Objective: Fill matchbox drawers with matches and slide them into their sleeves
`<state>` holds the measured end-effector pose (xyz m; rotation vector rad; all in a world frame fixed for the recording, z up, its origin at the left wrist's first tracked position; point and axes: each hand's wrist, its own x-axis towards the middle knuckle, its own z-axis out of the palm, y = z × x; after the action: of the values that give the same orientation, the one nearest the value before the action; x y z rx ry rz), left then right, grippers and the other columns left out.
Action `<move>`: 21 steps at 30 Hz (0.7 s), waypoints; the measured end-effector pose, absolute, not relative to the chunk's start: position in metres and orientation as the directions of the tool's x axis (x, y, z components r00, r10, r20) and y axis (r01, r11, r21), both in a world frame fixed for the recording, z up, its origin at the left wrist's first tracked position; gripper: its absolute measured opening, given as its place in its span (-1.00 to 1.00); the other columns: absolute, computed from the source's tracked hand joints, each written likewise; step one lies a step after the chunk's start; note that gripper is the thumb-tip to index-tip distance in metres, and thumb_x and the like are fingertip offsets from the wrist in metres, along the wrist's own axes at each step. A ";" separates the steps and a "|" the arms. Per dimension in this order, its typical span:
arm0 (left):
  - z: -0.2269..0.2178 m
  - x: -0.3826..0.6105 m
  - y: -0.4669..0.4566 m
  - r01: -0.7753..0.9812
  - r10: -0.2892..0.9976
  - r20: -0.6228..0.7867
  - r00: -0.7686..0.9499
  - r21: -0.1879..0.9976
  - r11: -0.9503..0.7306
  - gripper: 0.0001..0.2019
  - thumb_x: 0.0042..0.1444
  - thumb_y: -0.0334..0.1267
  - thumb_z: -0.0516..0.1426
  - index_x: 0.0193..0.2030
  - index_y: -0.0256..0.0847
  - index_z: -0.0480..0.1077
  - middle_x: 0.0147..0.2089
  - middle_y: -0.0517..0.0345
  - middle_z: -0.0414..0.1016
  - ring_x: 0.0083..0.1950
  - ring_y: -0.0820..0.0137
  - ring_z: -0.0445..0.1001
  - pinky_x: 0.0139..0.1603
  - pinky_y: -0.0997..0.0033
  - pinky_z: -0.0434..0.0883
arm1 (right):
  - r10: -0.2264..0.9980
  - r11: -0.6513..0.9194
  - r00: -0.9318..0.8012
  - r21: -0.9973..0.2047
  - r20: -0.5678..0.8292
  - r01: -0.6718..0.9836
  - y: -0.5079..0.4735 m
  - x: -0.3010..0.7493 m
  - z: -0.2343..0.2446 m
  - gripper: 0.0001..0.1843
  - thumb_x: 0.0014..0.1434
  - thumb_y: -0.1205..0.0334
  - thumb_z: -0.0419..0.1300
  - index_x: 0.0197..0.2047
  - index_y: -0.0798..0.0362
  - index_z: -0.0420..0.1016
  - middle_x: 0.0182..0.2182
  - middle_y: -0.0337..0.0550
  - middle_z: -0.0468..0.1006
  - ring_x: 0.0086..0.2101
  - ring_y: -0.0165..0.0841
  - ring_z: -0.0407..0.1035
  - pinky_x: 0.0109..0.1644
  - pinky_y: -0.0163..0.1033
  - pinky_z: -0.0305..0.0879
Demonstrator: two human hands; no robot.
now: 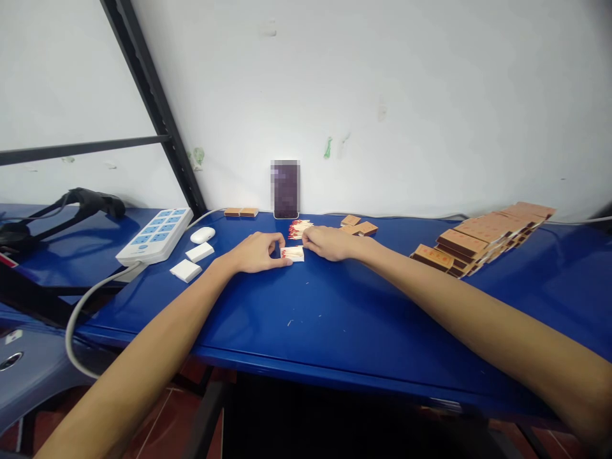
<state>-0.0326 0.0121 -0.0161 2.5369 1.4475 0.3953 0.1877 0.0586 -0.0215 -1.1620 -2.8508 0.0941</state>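
My left hand grips a small white matchbox tray by its left end, thumb on the near side and fingers on the far side. Red-tipped matches lie in the tray. Just beyond it, a loose pile of matches rests on the blue table. My right hand is beside the pile and the tray's right end, its fingers curled together. Whatever is between those fingertips is hidden.
Left are two white box-like pieces, a rounded white case and a power strip. A phone leans on the wall. Matchboxes lie at the back, a few behind my right hand, and many stacked right.
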 end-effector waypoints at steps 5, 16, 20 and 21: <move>-0.017 -0.033 0.012 0.806 0.861 0.137 0.490 0.303 -0.508 -0.55 0.01 0.22 0.16 -0.24 -0.16 0.35 -0.48 0.26 0.33 -0.48 0.44 0.27 -0.43 0.43 0.11 | 0.724 0.690 -0.688 -0.062 0.050 0.721 0.057 0.190 -0.017 -0.78 0.35 0.22 -0.07 -0.20 0.08 0.36 -0.18 0.04 0.50 -0.29 -0.24 0.36 -0.27 -0.23 0.14; -0.017 -0.032 0.011 0.797 0.856 0.176 0.486 0.314 -0.516 -0.55 0.00 0.22 0.16 -0.28 -0.17 0.33 -0.49 0.25 0.35 -0.48 0.42 0.30 -0.44 0.42 0.11 | 0.634 0.767 -0.767 -0.204 0.098 0.608 0.033 0.173 0.001 -0.82 0.31 0.27 -0.02 -0.29 0.06 0.35 -0.29 -0.10 0.49 -0.34 -0.36 0.31 -0.29 -0.28 0.10; -0.016 -0.032 0.010 0.795 0.857 0.161 0.489 0.322 -0.515 -0.55 -0.01 0.22 0.17 -0.28 -0.16 0.33 -0.50 0.26 0.34 -0.48 0.42 0.30 -0.44 0.42 0.11 | 0.728 0.685 -0.668 -0.204 0.153 0.700 0.042 0.178 -0.005 -0.76 0.35 0.19 -0.07 -0.22 0.05 0.37 -0.27 -0.08 0.51 -0.34 -0.33 0.33 -0.33 -0.27 0.08; -0.016 -0.032 0.010 0.795 0.858 0.155 0.490 0.323 -0.513 -0.55 -0.01 0.22 0.18 -0.27 -0.16 0.34 -0.50 0.26 0.34 -0.48 0.42 0.30 -0.44 0.42 0.11 | 0.745 0.667 -0.652 -0.199 0.143 0.718 0.046 0.181 -0.008 -0.78 0.34 0.18 -0.05 -0.21 0.05 0.38 -0.25 -0.07 0.52 -0.33 -0.32 0.34 -0.33 -0.27 0.08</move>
<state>-0.0323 0.0100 -0.0161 2.5268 1.4219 0.4405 0.1810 0.0462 -0.0078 -1.1881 -2.6696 0.1828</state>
